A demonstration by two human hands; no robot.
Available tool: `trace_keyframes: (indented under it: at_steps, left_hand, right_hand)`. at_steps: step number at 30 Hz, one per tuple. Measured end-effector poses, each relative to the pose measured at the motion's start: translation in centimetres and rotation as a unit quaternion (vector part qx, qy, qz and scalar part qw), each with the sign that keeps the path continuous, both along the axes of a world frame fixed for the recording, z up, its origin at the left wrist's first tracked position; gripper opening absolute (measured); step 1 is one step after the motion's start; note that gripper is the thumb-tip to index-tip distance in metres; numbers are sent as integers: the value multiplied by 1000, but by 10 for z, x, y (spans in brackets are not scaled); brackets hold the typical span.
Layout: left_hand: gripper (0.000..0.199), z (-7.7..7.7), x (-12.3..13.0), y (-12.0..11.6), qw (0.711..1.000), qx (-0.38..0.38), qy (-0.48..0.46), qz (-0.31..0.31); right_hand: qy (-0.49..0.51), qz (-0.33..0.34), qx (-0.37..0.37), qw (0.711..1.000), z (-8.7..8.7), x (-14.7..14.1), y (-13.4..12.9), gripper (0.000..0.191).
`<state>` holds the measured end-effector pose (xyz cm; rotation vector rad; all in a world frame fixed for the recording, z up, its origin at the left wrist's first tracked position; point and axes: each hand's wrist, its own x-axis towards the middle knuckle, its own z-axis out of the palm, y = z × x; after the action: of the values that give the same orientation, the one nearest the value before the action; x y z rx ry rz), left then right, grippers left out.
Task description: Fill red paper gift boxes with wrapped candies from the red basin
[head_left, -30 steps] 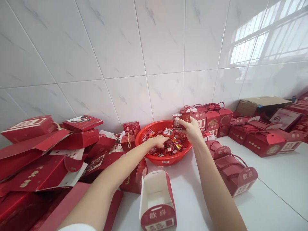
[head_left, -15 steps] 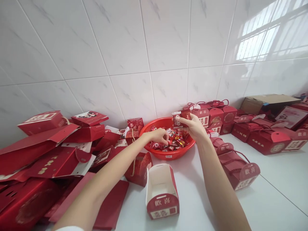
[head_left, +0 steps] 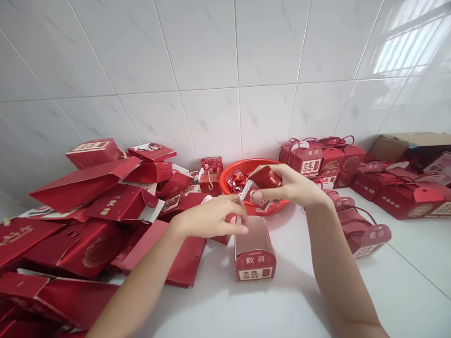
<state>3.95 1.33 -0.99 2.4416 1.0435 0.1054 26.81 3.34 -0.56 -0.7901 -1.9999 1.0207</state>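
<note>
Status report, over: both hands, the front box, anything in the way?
Right hand gripping red packets, partly hiding red basket. Left hand by front box's upper left, grip unclear. Box upright, left hand partly covering it.

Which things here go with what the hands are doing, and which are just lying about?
In use: right hand, holding red packets; left hand, near the open box; basket with wrapped sweets.

Lying about, apparently: heaped red boxes at left; corded boxes at right; brown cardboard box.
</note>
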Motion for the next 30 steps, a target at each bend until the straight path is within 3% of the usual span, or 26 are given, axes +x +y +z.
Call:
trace_keyframes:
  at_steps: [4,7,10,15,19,22,30]
  left_hand:
    - [25,-9,-11,-10,998,2,51,32]
    - [26,-13,-18,-12,998,-11,50,23]
    - [29,-16,-23,-11,999,-28,42,4]
    - [36,-20,-26,-9,997,-63,45,9]
    - [30,-20,-28,-7,997,-64,52,2]
    - [39,-22,-29,-5,997,-56,36,-25]
    - [42,-26,-30,-5,998,-59,12,-25]
  right_hand:
    - [-170,88,56,980,5,-10,-11,16]
    - [-229,94,76,966,2,-19,-14,10]
    - [-231,87,57,967,-2,-27,-16,6]
    - [-185,74,58,978,-9,-36,-16,16]
    - [-286,148,41,946,-15,-37,-12,11]
    - [-318,169,17,933,-18,-35,-11,10]
    - [-316,145,54,936,-1,-20,-21,24]
